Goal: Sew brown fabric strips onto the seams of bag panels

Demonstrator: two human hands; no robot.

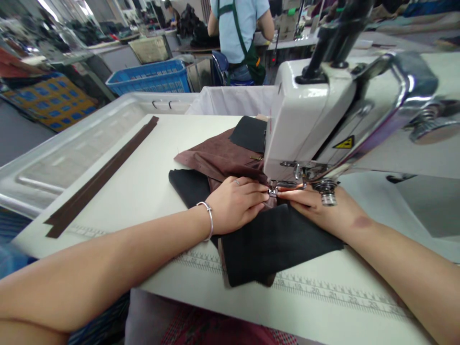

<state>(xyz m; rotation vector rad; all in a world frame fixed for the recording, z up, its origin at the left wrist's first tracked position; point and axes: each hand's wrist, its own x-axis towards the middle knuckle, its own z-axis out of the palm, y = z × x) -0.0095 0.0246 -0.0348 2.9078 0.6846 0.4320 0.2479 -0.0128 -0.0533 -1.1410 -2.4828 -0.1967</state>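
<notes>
A piece of brown fabric [223,151] with a small zipper lies under the presser foot [272,190] of a white sewing machine [298,124]. Black fabric [273,244] is layered with it and spreads toward the front edge. My left hand [237,203], wearing a ring and bracelet, rests on the fabric with fingers stretched out, their tips just left of the foot. On the other side my right hand [323,206] reaches in, its outstretched fingers on the fabric close to the foot. The machine head hides part of that hand.
A folded dark brown strip [104,175] lies on the left of the white table [151,191], which has a printed ruler along its front. Behind stand a white plastic bin [89,124], a blue crate [151,79] and a seated person [237,38].
</notes>
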